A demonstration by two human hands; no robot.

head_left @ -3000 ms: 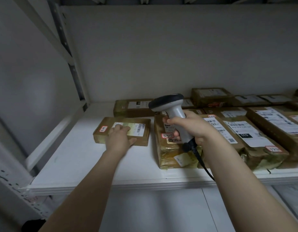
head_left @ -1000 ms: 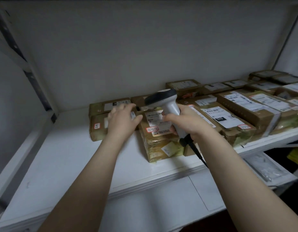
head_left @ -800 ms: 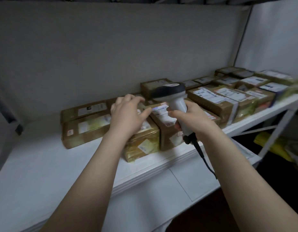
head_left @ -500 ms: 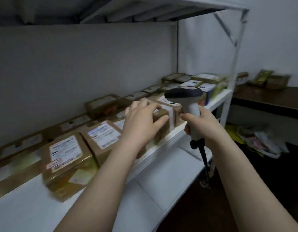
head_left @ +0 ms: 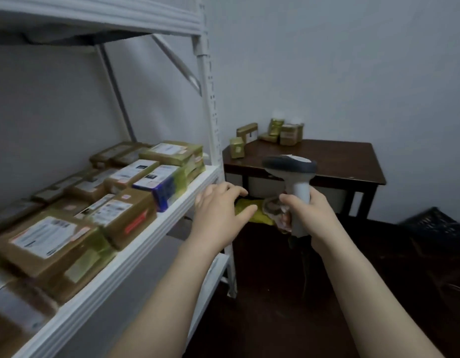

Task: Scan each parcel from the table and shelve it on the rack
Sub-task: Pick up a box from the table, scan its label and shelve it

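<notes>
1. Fingers [head_left: 231, 188] of the left hand [head_left: 218, 210] are spread apart and relaxed, and nothing is held. The hand is raised palm down, just off the front edge of the rack [head_left: 135, 249] near its right end.
2. Fingers [head_left: 285, 200] of the right hand [head_left: 314, 213] are clamped round the handle of the scanner [head_left: 293, 171]. The scanner is held upright with its dark-topped head uppermost.
3. A dark cable [head_left: 305, 254] is seen hanging below the scanner handle. Its far end cannot be made out in the dim area beneath.
4. Shelved parcels [head_left: 120, 215] are packed closely in rows on the rack's middle shelf, up to the upright post [head_left: 210, 112]. They are mostly brown taped boxes with white labels. 1 blue-sided box [head_left: 159, 182] lies near the front edge.
5. Unshelved parcels [head_left: 288, 133] are grouped at the far left corner of the dark wooden table [head_left: 340, 161], close to the wall. The table stands just beside the right end of the rack.
6. A yellow item [head_left: 262, 218] is located under the table and is partly hidden by both hands, so it cannot be identified.
7. A black crate [head_left: 435, 226] is placed on the floor to the right of the table.
8. Label text on the nearest parcels is blurred and cannot be read.
</notes>
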